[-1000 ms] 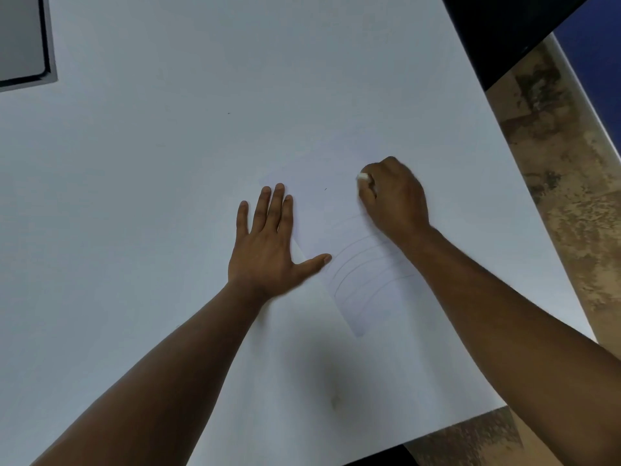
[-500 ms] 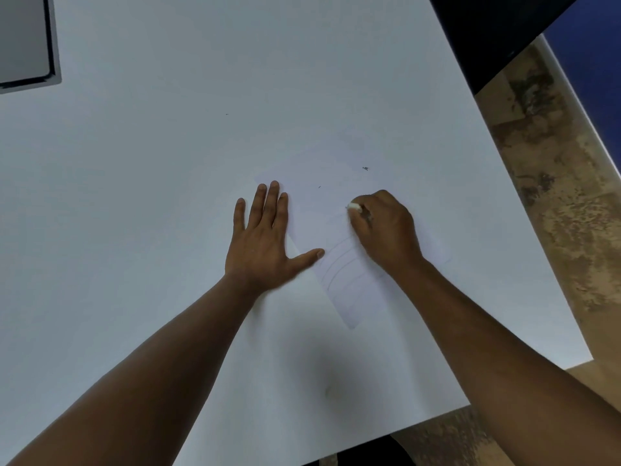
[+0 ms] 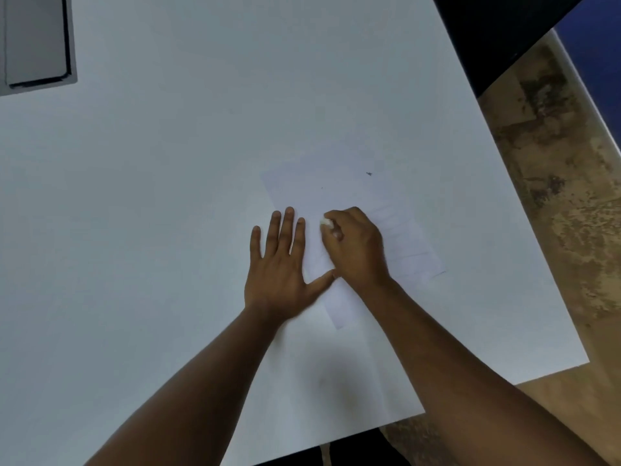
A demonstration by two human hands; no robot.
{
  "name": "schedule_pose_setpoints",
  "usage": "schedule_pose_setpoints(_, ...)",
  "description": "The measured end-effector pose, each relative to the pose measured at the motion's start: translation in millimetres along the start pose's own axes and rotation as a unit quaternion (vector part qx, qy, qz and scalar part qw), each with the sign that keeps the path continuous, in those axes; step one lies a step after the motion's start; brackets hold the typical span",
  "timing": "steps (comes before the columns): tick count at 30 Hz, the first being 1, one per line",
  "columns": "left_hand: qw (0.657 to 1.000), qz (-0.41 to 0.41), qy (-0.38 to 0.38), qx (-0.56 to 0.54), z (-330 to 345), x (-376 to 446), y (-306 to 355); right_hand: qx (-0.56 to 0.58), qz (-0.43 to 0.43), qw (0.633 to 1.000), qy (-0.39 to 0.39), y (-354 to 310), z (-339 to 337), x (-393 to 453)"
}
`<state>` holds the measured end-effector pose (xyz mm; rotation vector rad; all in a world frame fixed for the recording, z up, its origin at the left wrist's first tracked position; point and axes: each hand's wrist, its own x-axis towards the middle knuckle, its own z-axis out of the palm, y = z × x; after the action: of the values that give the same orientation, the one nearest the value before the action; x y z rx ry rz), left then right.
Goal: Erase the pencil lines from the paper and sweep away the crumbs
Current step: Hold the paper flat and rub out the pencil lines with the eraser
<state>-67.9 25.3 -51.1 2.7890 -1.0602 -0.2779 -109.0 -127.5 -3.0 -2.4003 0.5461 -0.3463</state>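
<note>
Here the right hand (image 3: pixel 356 247) is curled into a loose fist, and a small white eraser (image 3: pixel 326 223) is pinched at its fingertips, only the eraser's far-left end showing past the fingers. The eraser is pressed down on the paper (image 3: pixel 336 186), near the sheet's left half. Just to the left, the left hand (image 3: pixel 280 264) is laid flat with straight fingers; its fingers lie close together and its thumb is spread out to the right, the thumb tip touching the base of the right hand. The palm is set across the paper's left edge, so the sheet is held down against the bench (image 3: pixel 168 196).

The paper is a pale sheet lying slightly askew on the white bench, right of the middle and towards the near side. Faint pencil lines (image 3: pixel 408 260) are seen on its right part, just right of the right hand; they are too pale for their shape to be told. A dark crumb (image 3: pixel 369 174) is seen on the far part of the sheet, and a much smaller speck (image 3: pixel 322 188) lies to its left.

At the far left corner of the bench a grey, dark-edged flat object (image 3: pixel 35 42) is partly in view. Beyond the bench's right edge a mottled brown floor (image 3: pixel 571 213) is seen.
</note>
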Motion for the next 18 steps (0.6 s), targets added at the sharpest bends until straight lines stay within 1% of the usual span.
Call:
schedule_pose_setpoints(2, 1.0, 0.004, 0.002, 0.006, 0.7, 0.1, 0.3, -0.026, -0.035, 0.998, -0.037, -6.5, 7.4, -2.2)
schedule_pose_setpoints(3, 1.0, 0.002, 0.001, 0.005, 0.4, 0.0, 1.3, -0.047, -0.049, 0.997, -0.041, -4.3, 6.7, -2.1)
schedule_pose_setpoints(4, 1.0, -0.002, 0.001, 0.002, 0.0, -0.2, 2.3, -0.065, -0.047, 0.996, -0.03, 2.6, 2.7, 0.2)
schedule_pose_setpoints(8, 1.0, -0.018, -0.003, -0.002, -1.5, 1.0, 4.1, -0.104, 0.054, 0.991, 0.062, 43.0, -26.4, 16.4)
schedule_pose_setpoints(10, 1.0, -0.018, -0.003, 0.0, -1.3, 1.3, 3.1, -0.098, 0.071, 0.99, 0.074, 39.6, -21.9, 15.4)
schedule_pose_setpoints(13, 1.0, -0.011, 0.003, 0.01, -0.3, 0.0, 2.4, -0.074, 0.035, 0.996, 0.025, 8.5, 2.8, -2.1)
schedule_pose_setpoints(15, 1.0, -0.009, 0.008, 0.015, 0.7, 0.2, 2.1, -0.091, -0.001, 0.996, 0.018, 3.0, 8.8, -10.6)
schedule_pose_setpoints(16, 1.0, -0.01, 0.007, 0.015, 1.1, 0.6, 2.0, -0.106, -0.001, 0.994, 0.036, 9.0, 6.0, -9.2)
schedule_pose_setpoints(18, 1.0, -0.016, 0.005, 0.01, 1.3, 0.6, 2.2, -0.132, 0.038, 0.986, 0.092, 29.0, -6.4, -1.5)
